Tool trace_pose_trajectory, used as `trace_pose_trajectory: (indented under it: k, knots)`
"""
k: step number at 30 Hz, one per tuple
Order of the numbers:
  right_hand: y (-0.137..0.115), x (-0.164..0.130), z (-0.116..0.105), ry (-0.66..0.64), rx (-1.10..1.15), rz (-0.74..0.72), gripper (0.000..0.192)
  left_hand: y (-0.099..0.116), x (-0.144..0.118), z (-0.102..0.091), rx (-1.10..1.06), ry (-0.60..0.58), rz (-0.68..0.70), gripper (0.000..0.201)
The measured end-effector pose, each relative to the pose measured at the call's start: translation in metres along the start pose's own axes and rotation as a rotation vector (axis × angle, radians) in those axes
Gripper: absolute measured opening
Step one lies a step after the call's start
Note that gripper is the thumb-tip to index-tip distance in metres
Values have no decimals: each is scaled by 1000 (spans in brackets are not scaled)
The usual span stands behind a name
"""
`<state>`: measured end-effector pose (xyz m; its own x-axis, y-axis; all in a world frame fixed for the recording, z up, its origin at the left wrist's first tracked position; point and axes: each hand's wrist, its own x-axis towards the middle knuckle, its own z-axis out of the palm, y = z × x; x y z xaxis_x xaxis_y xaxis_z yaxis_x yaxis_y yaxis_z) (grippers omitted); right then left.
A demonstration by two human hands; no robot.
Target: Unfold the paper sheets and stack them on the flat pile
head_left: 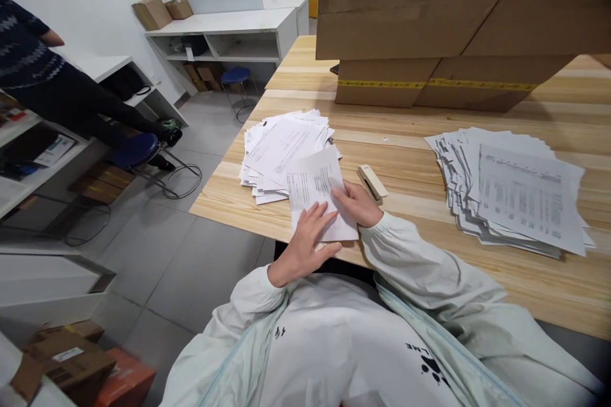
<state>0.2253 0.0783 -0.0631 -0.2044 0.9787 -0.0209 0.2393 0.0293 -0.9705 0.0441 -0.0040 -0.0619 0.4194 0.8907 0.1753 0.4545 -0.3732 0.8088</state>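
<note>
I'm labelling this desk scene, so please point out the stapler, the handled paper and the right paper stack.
Stapler [373,183]: head view, on its beige upper body.
Handled paper [312,187]: head view, on its printed face.
Right paper stack [525,197]: head view, on its top sheet.

Pale mint jacket [424,261], gathered cuffs [380,227]; white shirt [319,331], black paw print [432,370], lettering [417,348].

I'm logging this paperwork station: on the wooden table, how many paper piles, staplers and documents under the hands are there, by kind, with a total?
Paper piles: 2 (left pile, right pile)
Stapler: 1
Document under the left hand and right hand: 1
Total: 4
</note>
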Motion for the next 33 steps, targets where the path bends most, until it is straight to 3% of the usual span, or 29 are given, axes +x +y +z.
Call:
trace_pose_trajectory:
  k: [2,4,6,8,15,28,33]
  knots:
    - [5,-14,0,-29,-68,-70,50,3,7,0,-271,27,-72,40]
    - [6,-27,2,-122,-47,-193,56,4,17,1,-450,182,-155,32]
    - [6,-37,7,-201,-57,-303,71,4,28,4,-493,317,-209,36]
    - [6,-43,11,-230,-131,-365,87,4,36,7,-469,374,-230,43]
    - [14,-44,13,-283,-255,-452,101,4,38,10,-457,361,-256,44]
    - [12,-43,11,-299,-179,-370,106,4,39,7,-568,360,-260,45]
    - [5,-44,7,-252,-97,-337,108,7,39,5,-585,361,-241,30]
